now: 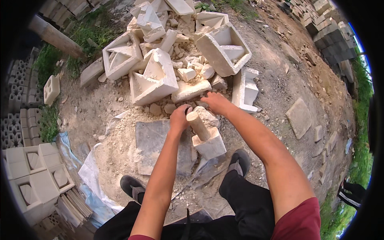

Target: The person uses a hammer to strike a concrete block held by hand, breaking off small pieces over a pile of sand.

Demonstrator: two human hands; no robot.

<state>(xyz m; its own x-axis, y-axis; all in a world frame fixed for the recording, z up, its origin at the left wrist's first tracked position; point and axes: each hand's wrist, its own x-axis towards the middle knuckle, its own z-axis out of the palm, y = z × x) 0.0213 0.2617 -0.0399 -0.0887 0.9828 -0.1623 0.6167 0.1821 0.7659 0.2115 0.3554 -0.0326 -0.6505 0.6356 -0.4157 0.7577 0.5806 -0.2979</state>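
My left hand (180, 117) is low over the rubble, just left of a block-headed mallet, its fingers curled and partly hidden. A small dark thing shows at its fingertips; what it is, I cannot make out. To the right, my right hand (216, 103) reaches in with fingers apart, close to the front edge of a pale broken slab (191, 91). Between my forearms stands the mallet's round wooden handle (198, 125), tilted up from a whitish block head (210, 145). A pale rough chunk (208, 117) lies behind it. Left of it is a dusty grey plate (154, 138).
Broken cast blocks (154, 80) with triangular hollows pile up ahead, with another tilted block (224, 50) at right. Stacked pale blocks (42, 176) stand at lower left beside white sheeting (94, 170). A flat slab (299, 118) lies right. A wooden post (56, 36) slants at upper left.
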